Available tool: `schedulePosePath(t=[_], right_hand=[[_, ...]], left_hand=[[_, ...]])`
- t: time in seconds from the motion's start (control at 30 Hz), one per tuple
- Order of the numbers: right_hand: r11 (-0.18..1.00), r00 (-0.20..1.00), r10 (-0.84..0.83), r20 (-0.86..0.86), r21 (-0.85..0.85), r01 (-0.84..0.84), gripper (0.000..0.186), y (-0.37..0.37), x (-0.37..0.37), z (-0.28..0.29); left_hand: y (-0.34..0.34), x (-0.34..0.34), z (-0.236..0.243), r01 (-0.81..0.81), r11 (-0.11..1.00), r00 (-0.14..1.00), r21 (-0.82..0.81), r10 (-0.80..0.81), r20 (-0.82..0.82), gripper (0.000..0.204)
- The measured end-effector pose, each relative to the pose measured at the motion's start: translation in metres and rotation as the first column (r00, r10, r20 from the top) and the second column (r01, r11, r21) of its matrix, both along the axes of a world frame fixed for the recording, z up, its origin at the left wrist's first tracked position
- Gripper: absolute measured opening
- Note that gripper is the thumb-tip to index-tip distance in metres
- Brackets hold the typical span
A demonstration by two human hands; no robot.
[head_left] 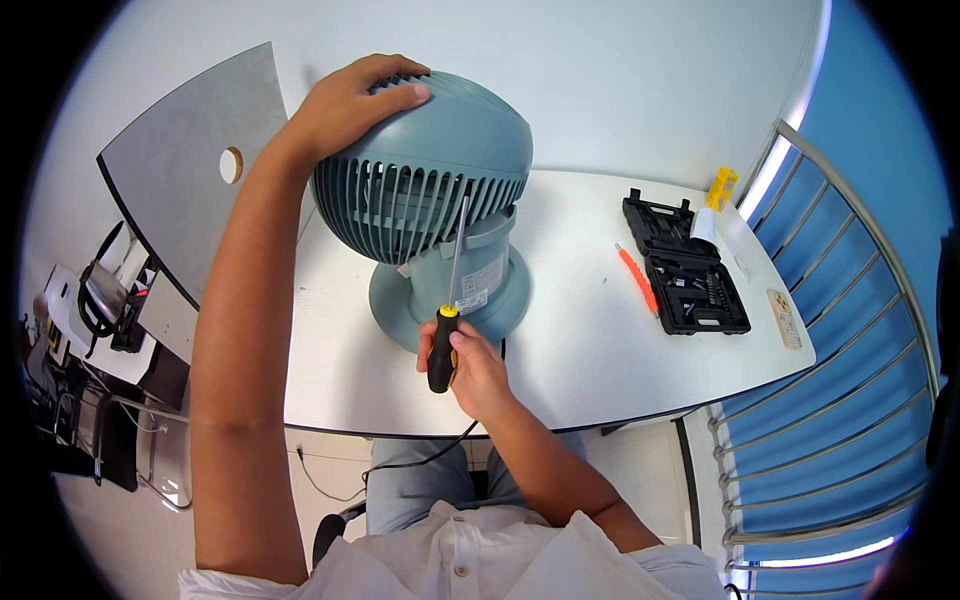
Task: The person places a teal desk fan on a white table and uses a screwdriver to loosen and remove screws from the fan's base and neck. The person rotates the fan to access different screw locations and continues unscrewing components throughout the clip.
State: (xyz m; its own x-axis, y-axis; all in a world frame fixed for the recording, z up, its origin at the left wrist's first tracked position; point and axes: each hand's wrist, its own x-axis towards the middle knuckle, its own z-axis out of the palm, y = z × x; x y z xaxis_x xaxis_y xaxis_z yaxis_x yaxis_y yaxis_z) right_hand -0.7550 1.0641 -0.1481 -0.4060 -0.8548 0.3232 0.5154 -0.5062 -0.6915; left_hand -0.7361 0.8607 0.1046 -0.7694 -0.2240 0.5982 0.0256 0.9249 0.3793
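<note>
A grey-green table fan (445, 130) stands on its round base on the white table, its slatted back turned toward me. Across the top of its housing rests my left hand (375, 92), fingers spread over the far rim. My right hand (470, 370) grips a screwdriver (441, 350) by its black and yellow handle. The metal shaft points up and away, and its tip is at the fan's rear slats; whether it touches them I cannot tell. A label (482, 285) is stuck on the fan's neck.
On the white table (570, 370), right of the fan, lies an open black tool case (695, 290) with bits inside. Beside it is an orange-red stick-like tool (637, 278). A yellow object (721, 187) stands at the back right. A metal railing (850, 225) runs along the right.
</note>
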Motion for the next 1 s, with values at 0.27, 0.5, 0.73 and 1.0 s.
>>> schedulePosePath(t=[0.27, 0.5, 0.73, 1.0], right_hand=[[0.96, 0.958, -0.266, -0.11, 0.064, 0.274, 0.018, -0.009, 0.004, -0.01], [0.903, 0.921, -0.359, -0.149, 0.194, 0.383, 0.023, -0.017, 0.017, 0.012], [0.981, 0.977, -0.172, -0.129, 0.07, 0.182, 0.023, -0.006, 0.001, 0.001], [0.921, 0.918, -0.334, -0.215, 0.13, 0.366, 0.021, -0.015, 0.003, -0.006]], left_hand=[[-0.001, -0.001, -0.002, 0.005, 1.0, 1.0, -0.007, -0.005, 0.0, 0.056], [0.001, 0.002, -0.001, 0.026, 1.0, 1.0, -0.001, -0.026, -0.002, 0.054], [0.006, 0.002, 0.001, 0.012, 1.0, 1.0, -0.001, -0.012, -0.015, 0.053], [0.007, 0.003, 0.0, 0.009, 1.0, 1.0, -0.015, -0.01, -0.011, 0.051]])
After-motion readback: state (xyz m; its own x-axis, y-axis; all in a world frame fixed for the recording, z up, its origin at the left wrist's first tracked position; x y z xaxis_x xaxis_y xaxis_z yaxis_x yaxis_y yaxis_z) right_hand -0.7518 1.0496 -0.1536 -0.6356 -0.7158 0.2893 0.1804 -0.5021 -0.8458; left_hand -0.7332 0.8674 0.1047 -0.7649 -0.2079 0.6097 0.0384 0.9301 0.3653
